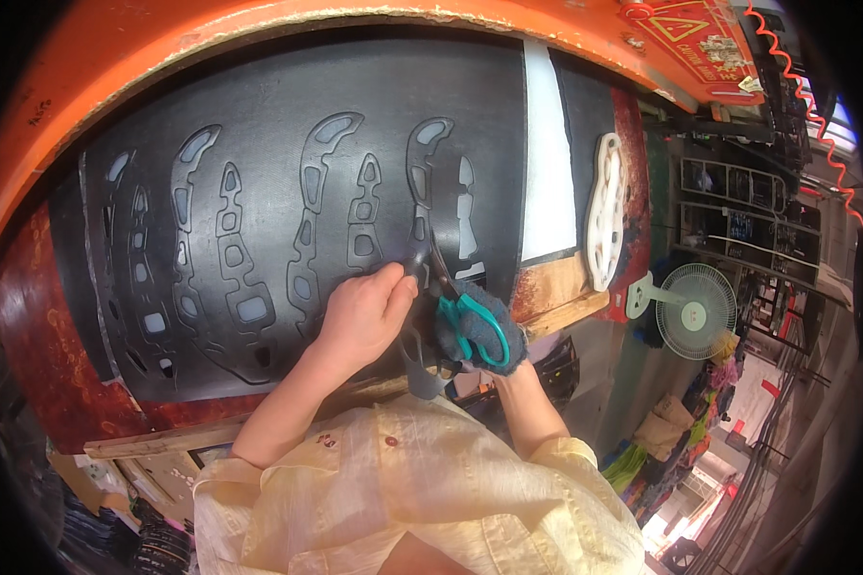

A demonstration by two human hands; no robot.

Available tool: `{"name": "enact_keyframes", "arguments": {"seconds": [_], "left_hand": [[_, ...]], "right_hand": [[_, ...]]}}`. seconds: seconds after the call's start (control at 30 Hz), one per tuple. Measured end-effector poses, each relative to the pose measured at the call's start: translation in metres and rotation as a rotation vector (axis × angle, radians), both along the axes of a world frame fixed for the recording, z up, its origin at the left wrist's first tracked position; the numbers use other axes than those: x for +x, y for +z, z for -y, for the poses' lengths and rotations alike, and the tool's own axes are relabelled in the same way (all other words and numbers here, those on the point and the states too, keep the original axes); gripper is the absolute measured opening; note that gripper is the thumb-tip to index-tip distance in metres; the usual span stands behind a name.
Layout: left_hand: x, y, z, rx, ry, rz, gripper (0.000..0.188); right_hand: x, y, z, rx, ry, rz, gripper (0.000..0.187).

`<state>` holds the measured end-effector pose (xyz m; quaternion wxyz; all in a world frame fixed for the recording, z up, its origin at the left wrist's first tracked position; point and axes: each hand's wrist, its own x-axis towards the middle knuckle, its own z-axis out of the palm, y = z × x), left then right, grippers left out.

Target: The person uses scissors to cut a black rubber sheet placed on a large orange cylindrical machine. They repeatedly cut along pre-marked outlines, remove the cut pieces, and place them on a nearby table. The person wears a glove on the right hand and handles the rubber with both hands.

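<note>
A broad black sheet of rubber-like material (259, 96) lies in front of me, with rows of sole-shaped outlines and small openings cut in it. My left hand (364, 311), bare, is closed in a pinch at the lower end of one curved cut shape (419, 177). In my right hand (518, 337), which wears a dark grey-blue glove, is a pair of scissors with teal handles (489, 331). Their dark blades point away from me, beside the cut shape and my left fingertips. A dark strip (420, 369) hangs below my left hand at the near edge.
To the right, a white curved frame with holes (604, 216) lies on the dark red tabletop (630, 144), near a wooden board (551, 289). An orange machine body (288, 21) spans the far side. A fan (695, 310) and metal racks (748, 211) stand farther right.
</note>
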<state>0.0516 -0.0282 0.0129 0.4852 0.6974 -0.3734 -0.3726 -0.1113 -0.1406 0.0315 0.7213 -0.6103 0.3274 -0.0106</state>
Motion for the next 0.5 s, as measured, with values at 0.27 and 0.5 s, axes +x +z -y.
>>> {"name": "enact_keyframes", "arguments": {"seconds": [0.27, 0.5], "left_hand": [[0.0, 0.0, -0.001, -0.004, 0.008, -0.004, 0.02], [0.0, 0.0, -0.001, -0.045, 0.018, 0.014, 0.021]], "right_hand": [[0.008, -0.003, 0.003, 0.13, -0.069, 0.049, 0.042], [0.005, -0.01, 0.001, -0.072, -0.011, 0.082, 0.04]]}}
